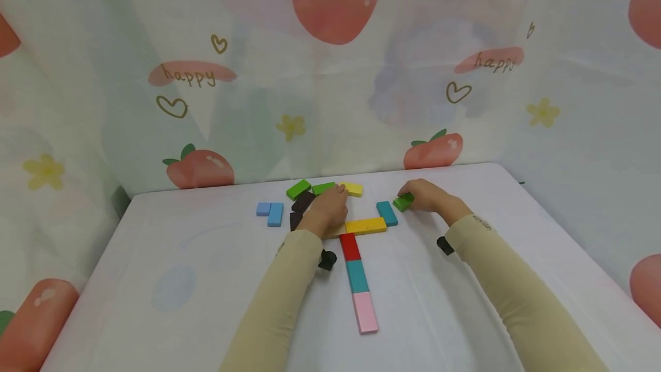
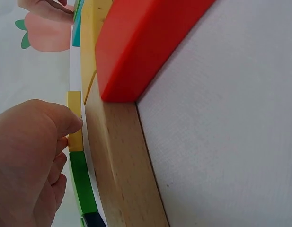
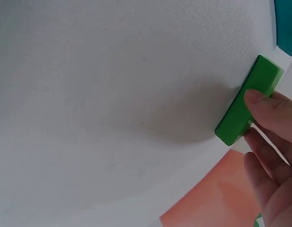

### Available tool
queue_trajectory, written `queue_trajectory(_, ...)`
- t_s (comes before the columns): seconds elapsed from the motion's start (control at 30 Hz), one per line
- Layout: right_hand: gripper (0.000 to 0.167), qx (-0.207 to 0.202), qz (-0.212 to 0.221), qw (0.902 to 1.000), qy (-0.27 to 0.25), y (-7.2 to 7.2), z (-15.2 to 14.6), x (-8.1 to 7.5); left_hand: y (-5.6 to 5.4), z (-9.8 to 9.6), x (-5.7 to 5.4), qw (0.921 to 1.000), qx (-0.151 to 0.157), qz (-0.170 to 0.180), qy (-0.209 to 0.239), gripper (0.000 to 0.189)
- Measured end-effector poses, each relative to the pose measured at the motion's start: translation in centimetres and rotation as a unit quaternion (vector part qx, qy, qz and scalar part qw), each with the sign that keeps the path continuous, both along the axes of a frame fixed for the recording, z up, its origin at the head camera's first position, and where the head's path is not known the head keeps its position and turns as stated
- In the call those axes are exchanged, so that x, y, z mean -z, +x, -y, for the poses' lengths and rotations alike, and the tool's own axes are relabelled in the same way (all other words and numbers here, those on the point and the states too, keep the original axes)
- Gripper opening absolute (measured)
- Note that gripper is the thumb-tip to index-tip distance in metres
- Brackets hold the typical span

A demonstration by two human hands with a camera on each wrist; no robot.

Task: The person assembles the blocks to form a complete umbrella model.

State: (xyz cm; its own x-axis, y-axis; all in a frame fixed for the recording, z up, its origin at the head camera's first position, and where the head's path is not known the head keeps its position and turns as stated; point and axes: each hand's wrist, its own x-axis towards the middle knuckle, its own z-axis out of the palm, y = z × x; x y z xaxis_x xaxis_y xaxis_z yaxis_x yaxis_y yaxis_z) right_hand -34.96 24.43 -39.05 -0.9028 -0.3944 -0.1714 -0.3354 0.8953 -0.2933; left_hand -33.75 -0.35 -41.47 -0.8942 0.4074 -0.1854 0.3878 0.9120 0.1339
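Observation:
My right hand [image 1: 426,195] pinches a green block [image 3: 234,119] between thumb and fingers. This block sits just right of a slanted teal block [image 1: 387,213] on the white table. My left hand [image 1: 326,209] reaches over the blocks at the back. Its thumb lies across a yellow block [image 2: 75,138], with the fingers curled behind it; the index finger is hidden. That yellow block lines up end to end with a green block [image 2: 82,182]. Nearer me, a natural wood block [image 2: 121,165] and a longer yellow block [image 1: 365,226] form a row, partly under my left wrist.
A red block [image 1: 350,247], a teal one [image 1: 357,276] and a pink one [image 1: 365,313] run in a column toward me. Left of my left hand lie dark blocks [image 1: 302,202], a green block [image 1: 298,189] and two blue blocks [image 1: 276,214]. A printed cloth [image 1: 320,90] hangs behind.

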Motion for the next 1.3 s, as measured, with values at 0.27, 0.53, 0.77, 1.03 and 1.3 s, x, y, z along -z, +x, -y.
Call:
queue_trajectory(0.27,0.028,0.003,0.0,1.0,0.005,-0.2,0.2,0.0,0.0,0.0,0.0,1.0,-0.004,-0.006,-0.001,0.048)
queue_trajectory(0.53,0.024,0.008,0.013,0.9998,0.011,-1.0,0.5,-0.5,-0.4,-0.2,0.3,1.0,-0.004,-0.008,0.003,0.046)
queue_trajectory(0.77,0.024,0.025,0.009,0.9996,0.007,-1.6,1.2,-1.1,-0.4,-0.3,0.3,0.9999,-0.006,-0.007,0.007,0.046)
queue_trajectory(1.03,0.029,0.054,0.002,0.9985,-0.007,-1.9,2.7,-1.2,-0.3,-0.3,0.2,1.0,-0.005,-0.005,0.005,0.046)
queue_trajectory(1.3,0.03,0.053,0.002,0.9986,-0.002,-2.5,4.6,-1.3,0.0,-0.4,-0.1,0.9999,-0.009,0.002,0.007,0.047)
